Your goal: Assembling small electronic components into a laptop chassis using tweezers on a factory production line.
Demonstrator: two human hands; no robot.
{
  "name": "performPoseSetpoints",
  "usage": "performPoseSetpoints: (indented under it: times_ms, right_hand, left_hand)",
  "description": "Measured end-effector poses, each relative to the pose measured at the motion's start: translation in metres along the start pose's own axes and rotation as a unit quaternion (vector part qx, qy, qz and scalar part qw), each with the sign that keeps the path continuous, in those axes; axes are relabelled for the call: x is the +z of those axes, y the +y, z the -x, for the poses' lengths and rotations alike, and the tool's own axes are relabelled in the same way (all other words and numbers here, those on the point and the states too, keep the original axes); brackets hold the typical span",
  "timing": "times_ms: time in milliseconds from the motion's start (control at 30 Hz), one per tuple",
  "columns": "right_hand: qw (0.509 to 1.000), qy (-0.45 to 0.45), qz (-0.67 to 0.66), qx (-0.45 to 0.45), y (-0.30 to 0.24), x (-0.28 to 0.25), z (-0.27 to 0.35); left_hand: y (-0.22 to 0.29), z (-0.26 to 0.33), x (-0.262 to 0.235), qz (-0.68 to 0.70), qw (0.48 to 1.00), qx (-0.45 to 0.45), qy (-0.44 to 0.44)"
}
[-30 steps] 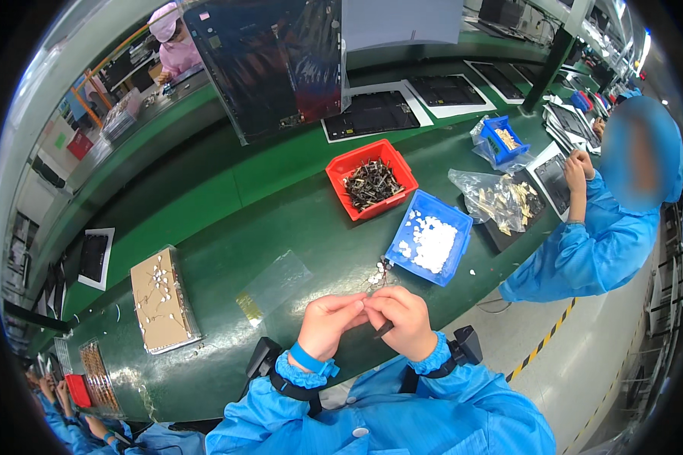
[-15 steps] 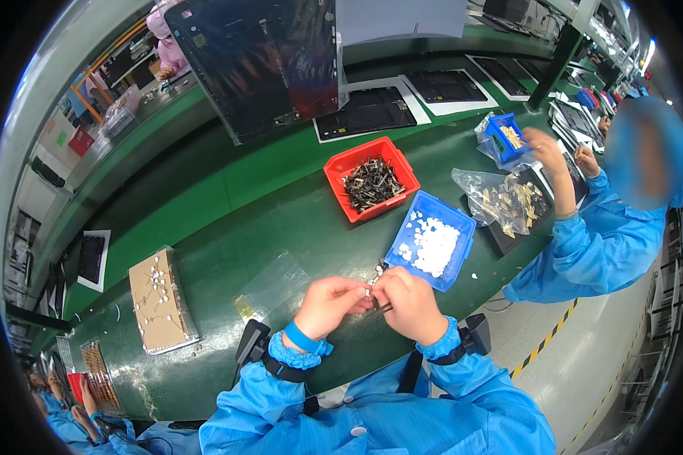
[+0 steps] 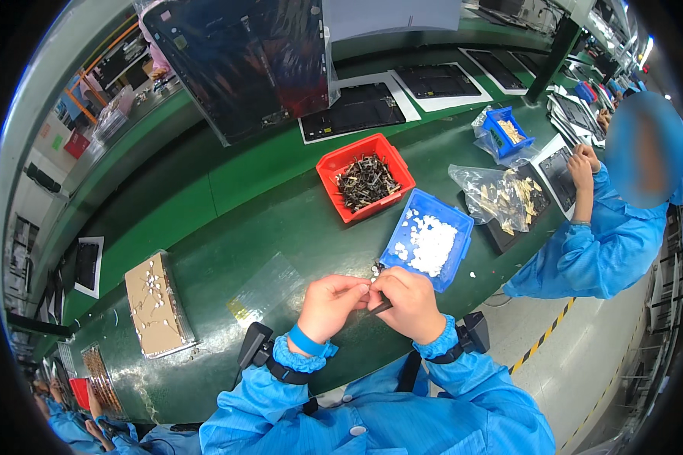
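My left hand [image 3: 330, 309] is closed, thumb and forefinger pinched together at a tiny white piece too small to name. Touching it is my right hand [image 3: 411, 305], its fingers also closed, with a slim dark piece [image 3: 382, 308] sticking out below them. Just beyond my fingertips are small dark and white bits [image 3: 377, 269]. Right behind my right hand stands a blue bin [image 3: 401, 220] of small white pieces [image 3: 432, 246]. A red bin [image 3: 332, 163] filled with dark, thin parts [image 3: 368, 182] is farther back.
A brown board [image 3: 153, 307] with white-headed wired parts lies left, a clear plastic sheet [image 3: 269, 284] nearer. At right, a co-worker's hands [image 3: 584, 167] are over a dark panel [image 3: 558, 178], beside a bag of gold-coloured pieces [image 3: 501, 201] and a small blue bin [image 3: 501, 136]. A large dark panel [image 3: 239, 68] stands behind.
The co-worker's hand has left the small blue bin and come to the other hand over the dark panel. My hands stay together; the slim dark piece shows more. The view has shifted slightly.
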State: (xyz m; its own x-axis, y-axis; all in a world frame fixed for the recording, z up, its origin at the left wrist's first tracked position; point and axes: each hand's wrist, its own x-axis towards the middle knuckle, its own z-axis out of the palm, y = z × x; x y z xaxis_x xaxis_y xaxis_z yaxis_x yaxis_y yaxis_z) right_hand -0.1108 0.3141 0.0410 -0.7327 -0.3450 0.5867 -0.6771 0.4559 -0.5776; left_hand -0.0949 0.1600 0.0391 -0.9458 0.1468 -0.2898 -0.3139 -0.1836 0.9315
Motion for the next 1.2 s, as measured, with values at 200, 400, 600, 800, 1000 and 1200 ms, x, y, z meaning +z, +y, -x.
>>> performPoseSetpoints:
  times_ms: [200, 400, 600, 800, 1000, 1200]
  right_hand:
    - [1.0, 0.019, 0.015, 0.016, -0.002, 0.008, 0.003]
    - [0.995, 0.031, 0.031, 0.089, 0.002, 0.002, 0.001]
    - [0.985, 0.019, 0.119, 0.125, 0.004, -0.007, -0.001]
    - [0.949, 0.077, 0.254, 0.17, 0.012, -0.037, -0.004]
    - [0.908, -0.092, -0.245, 0.327, -0.024, -0.014, -0.004]
    - [0.741, -0.027, -0.504, 0.442, -0.008, -0.008, 0.011]
  left_hand:
    - [-0.002, 0.003, -0.002, -0.06, 0.998, 0.026, -0.006]
    - [-0.003, 0.003, -0.007, 0.019, 0.999, -0.036, -0.005]
    - [-0.001, 0.002, -0.023, 0.099, 0.992, -0.061, 0.042]
    - [0.005, 0.005, -0.025, 0.145, 0.988, -0.049, 0.02]
    - [0.008, 0.012, -0.01, 0.127, 0.991, 0.035, 0.013]
    - [-0.011, 0.019, -0.006, 0.104, 0.97, 0.216, 0.038]
